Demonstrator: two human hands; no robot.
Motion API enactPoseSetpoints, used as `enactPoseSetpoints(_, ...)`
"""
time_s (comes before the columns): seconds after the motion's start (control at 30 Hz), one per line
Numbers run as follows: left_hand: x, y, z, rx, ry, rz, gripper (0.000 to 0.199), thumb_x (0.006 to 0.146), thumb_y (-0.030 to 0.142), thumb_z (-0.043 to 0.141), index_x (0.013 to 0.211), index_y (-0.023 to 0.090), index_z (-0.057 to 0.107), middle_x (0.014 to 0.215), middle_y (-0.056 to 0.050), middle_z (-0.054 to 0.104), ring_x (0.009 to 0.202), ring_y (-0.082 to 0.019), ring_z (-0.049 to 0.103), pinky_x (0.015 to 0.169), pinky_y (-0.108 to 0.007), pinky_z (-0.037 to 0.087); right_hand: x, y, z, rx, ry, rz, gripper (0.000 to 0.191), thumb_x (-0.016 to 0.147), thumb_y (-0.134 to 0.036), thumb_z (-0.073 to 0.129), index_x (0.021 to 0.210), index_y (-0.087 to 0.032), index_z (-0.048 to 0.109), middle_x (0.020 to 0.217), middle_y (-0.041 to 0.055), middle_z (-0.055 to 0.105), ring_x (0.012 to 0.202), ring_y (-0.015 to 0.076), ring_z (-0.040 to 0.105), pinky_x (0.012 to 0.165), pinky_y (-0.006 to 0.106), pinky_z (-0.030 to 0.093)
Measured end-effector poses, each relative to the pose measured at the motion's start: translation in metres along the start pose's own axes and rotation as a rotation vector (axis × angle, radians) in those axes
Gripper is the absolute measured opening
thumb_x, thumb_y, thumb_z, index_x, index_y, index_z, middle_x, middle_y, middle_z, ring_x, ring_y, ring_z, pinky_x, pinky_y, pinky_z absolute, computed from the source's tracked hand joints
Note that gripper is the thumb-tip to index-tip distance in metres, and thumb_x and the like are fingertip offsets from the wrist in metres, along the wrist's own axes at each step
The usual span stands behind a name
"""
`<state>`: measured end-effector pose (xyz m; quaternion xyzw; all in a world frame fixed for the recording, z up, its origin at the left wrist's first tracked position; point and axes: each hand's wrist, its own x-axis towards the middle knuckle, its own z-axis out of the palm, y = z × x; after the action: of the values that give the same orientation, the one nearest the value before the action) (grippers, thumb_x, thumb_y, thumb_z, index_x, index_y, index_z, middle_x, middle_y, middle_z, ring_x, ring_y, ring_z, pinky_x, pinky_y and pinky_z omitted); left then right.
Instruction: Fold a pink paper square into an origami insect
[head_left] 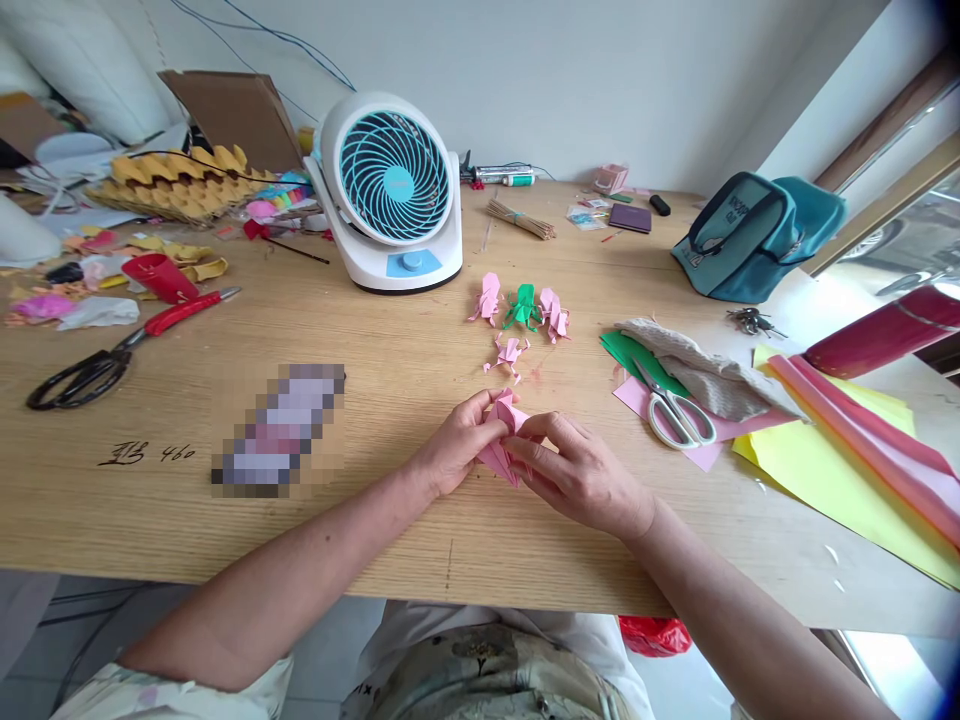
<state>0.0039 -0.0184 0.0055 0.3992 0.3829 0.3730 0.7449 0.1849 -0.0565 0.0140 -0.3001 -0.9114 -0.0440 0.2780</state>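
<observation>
Between my hands, just above the table near its front edge, is a folded piece of pink origami paper. My left hand grips its left side, the thumb lying across the front. My right hand pinches the right side with thumb and fingers, which partly cover the folds. Just beyond them lies a small pink origami figure with thin legs. Farther back a green origami figure stands between two pink ones, a left one and a right one.
White-handled scissors lie on coloured paper at right, beside a grey cloth and yellow sheets. A white fan stands behind. At left are black-handled scissors and a blurred-out flat object. A teal bag sits back right.
</observation>
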Motion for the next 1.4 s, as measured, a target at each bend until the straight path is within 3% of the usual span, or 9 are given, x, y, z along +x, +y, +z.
enactPoseSetpoints(0.37,-0.001,0.005,-0.001,-0.084,0.023,-0.059,0.049,0.063,0.018,0.064,0.112,0.018,0.062,0.080,0.002,0.061,0.068,-0.012,0.057,0.056,-0.020,0.044,-0.001,0.002,0.001,0.101,0.009,-0.019,0.017,0.095,-0.015,0.054,0.111,-0.016,0.059,0.097,0.0121,0.065,0.088,0.0218,0.061,0.075,0.037,0.053)
enactPoseSetpoints(0.6,0.001,0.001,-0.003,-0.072,0.052,0.013,0.052,0.068,0.032,0.081,0.113,0.016,0.060,0.082,0.001,0.067,0.071,-0.011,0.062,0.067,-0.021,0.046,-0.001,0.003,0.002,0.168,-0.006,-0.025,0.018,0.091,-0.026,0.063,0.107,-0.015,0.063,0.105,0.0144,0.067,0.093,0.0249,0.062,0.082,0.040,0.052)
enactPoseSetpoints(0.7,0.004,-0.002,-0.006,-0.079,0.054,0.053,0.057,0.064,0.033,0.086,0.111,0.016,0.059,0.084,0.000,0.071,0.075,-0.012,0.064,0.072,-0.022,0.047,-0.001,0.002,0.003,0.281,0.050,0.126,0.012,0.094,-0.025,0.058,0.100,-0.016,0.064,0.100,0.0125,0.066,0.091,0.0219,0.062,0.081,0.036,0.051)
enactPoseSetpoints(0.8,0.006,-0.003,-0.008,-0.081,0.049,0.083,0.056,0.065,0.033,0.086,0.111,0.015,0.059,0.088,-0.002,0.073,0.081,-0.014,0.067,0.077,-0.024,0.048,0.001,0.003,0.005,0.417,0.149,0.479,0.017,0.097,-0.025,0.051,0.087,-0.018,0.062,0.085,0.0064,0.064,0.077,0.0161,0.060,0.070,0.028,0.048)
enactPoseSetpoints(0.9,0.006,-0.003,-0.008,-0.083,0.031,0.108,0.053,0.067,0.033,0.085,0.110,0.015,0.060,0.089,-0.002,0.073,0.081,-0.014,0.067,0.079,-0.025,0.049,0.002,0.007,0.010,0.701,0.047,0.750,0.030,0.098,-0.039,0.050,0.081,-0.017,0.062,0.073,0.0024,0.062,0.066,0.0132,0.056,0.061,0.025,0.043)
enactPoseSetpoints(1.0,0.007,-0.004,-0.007,-0.095,0.008,0.140,0.051,0.068,0.033,0.084,0.110,0.016,0.061,0.090,-0.001,0.072,0.082,-0.015,0.067,0.079,-0.027,0.050,0.002,0.009,0.016,0.962,-0.087,0.811,0.040,0.095,-0.050,0.051,0.075,-0.017,0.060,0.065,-0.0009,0.056,0.058,0.0105,0.048,0.055,0.024,0.036)
enactPoseSetpoints(1.1,0.009,-0.008,-0.007,-0.084,0.017,0.196,0.049,0.069,0.033,0.085,0.110,0.018,0.062,0.097,-0.002,0.070,0.088,-0.016,0.067,0.081,-0.028,0.050,0.002,0.010,0.024,1.097,-0.001,0.870,0.039,0.086,-0.054,0.065,0.075,-0.018,0.056,0.062,-0.0036,0.053,0.053,0.0088,0.043,0.051,0.024,0.032)
enactPoseSetpoints(1.2,0.010,-0.012,-0.008,-0.041,0.048,0.255,0.048,0.069,0.033,0.085,0.109,0.018,0.064,0.102,-0.003,0.068,0.091,-0.016,0.065,0.081,-0.027,0.049,0.002,0.009,0.028,1.180,0.099,0.928,0.041,0.077,-0.054,0.075,0.077,-0.019,0.054,0.063,-0.0030,0.058,0.054,0.0097,0.049,0.051,0.023,0.036)
enactPoseSetpoints(1.4,0.008,-0.011,-0.005,0.061,0.089,0.327,0.040,0.072,0.033,0.082,0.104,0.016,0.064,0.094,-0.003,0.069,0.082,-0.013,0.063,0.077,-0.025,0.048,0.003,0.007,0.029,1.170,0.047,0.990,0.043,0.073,-0.056,0.077,0.074,-0.017,0.058,0.060,-0.0023,0.059,0.052,0.0090,0.048,0.049,0.023,0.033)
